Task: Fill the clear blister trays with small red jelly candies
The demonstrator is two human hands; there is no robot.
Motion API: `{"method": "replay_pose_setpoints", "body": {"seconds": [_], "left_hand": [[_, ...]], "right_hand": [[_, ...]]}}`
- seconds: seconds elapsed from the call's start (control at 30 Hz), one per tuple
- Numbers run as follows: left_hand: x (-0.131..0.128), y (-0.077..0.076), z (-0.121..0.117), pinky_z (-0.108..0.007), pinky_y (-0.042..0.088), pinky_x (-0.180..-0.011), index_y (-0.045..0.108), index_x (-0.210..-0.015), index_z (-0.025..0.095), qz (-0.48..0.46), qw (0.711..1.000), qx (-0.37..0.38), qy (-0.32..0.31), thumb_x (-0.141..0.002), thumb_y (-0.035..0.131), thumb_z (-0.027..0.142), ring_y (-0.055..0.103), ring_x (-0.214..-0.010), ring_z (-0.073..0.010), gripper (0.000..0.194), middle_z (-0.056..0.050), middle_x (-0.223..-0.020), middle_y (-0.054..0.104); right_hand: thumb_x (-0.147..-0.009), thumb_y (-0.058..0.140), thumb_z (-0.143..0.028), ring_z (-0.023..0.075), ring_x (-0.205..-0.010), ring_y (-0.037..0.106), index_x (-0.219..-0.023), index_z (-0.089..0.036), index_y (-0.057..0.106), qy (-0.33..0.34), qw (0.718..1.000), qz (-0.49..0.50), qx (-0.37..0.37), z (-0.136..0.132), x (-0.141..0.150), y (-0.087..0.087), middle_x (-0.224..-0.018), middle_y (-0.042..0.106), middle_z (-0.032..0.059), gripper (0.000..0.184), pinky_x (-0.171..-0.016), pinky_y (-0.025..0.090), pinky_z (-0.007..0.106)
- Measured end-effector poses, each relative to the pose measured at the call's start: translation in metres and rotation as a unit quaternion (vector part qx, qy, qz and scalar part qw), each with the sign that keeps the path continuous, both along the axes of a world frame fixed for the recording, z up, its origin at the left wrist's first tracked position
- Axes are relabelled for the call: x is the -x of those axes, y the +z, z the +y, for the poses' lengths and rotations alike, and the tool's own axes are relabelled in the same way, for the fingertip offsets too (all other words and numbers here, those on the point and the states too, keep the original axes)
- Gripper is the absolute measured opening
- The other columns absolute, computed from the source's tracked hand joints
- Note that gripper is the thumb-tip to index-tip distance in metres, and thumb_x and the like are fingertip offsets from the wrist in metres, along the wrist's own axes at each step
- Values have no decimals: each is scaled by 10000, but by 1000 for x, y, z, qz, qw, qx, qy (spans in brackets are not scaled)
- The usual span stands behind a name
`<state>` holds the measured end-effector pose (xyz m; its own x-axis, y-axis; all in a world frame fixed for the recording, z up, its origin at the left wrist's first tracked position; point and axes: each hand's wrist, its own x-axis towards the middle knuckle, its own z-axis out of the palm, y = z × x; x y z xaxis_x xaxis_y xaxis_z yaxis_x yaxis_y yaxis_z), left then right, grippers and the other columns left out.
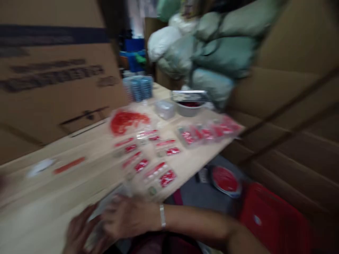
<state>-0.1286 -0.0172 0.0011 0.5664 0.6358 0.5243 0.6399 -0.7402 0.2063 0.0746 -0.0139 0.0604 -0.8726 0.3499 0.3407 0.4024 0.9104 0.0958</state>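
The picture is smeared by motion. My right hand (127, 217), with a pale band on its wrist, lies at the near edge of the wooden table (53, 197), its fingers curled on a clear plastic packet (106, 204). My left hand (79, 233) sits just left of it, under the same packet; its fingers are blurred. Several clear packets with red contents (156, 158) lie in rows in front of my hands. A bigger bag of red pieces (127, 121) lies farther back.
A large cardboard box (53, 77) stands on the left, more cardboard on the right. Stacked blue discs (139, 88), a bowl (189, 107) and a row of red packets (209, 133) are at the table's far end. Pale sacks (212, 46) are piled behind. A red stool (272, 222) and a red disc (225, 180) sit lower right.
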Motion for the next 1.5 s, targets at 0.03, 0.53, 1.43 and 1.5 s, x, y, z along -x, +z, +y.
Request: {"method": "replay_pose_setpoints", "body": {"seconds": [0.03, 0.53, 1.43, 1.5], "left_hand": [[19, 11, -9, -423, 477, -847, 633, -967, 322, 20, 999, -18, 21, -800, 582, 229, 653, -949, -243, 198, -26, -1094, 706], [102, 9, 66, -488, 438, -905, 673, -905, 226, 168, 966, 90, 177, -747, 528, 162, 574, -1126, -296, 224, -82, -1165, 680], [35, -14, -22, -483, 386, -998, 515, -1021, 198, -80, 947, 300, 87, -569, 739, 639, 408, -1214, -328, 670, -154, -1308, 429], [33, -13, -22, -469, 391, -998, 523, -1009, 199, -94, 946, 298, 86, -602, 723, 627, 415, -1210, -315, 623, -148, -1301, 438]], "right_hand": [[-948, 456, -219, 168, -876, 546, -820, -175, 603, -1, 998, 54, 7, -1, -4, -1, -917, 629, 34, 199, -864, 407, 329], [-774, 733, -288, 174, -845, 577, -822, -192, 707, -8, 917, -1, 398, 33, 0, -45, -872, 635, 28, 111, -721, 393, 250], [-845, 648, -225, 137, -801, 532, -867, -187, 671, 54, 892, -4, 449, 42, -10, -52, -889, 552, 20, 50, -709, 397, 237], [-863, 620, -218, 140, -815, 535, -874, -187, 663, 57, 904, -20, 422, 39, -9, -49, -912, 563, 26, 54, -720, 406, 241]]}}
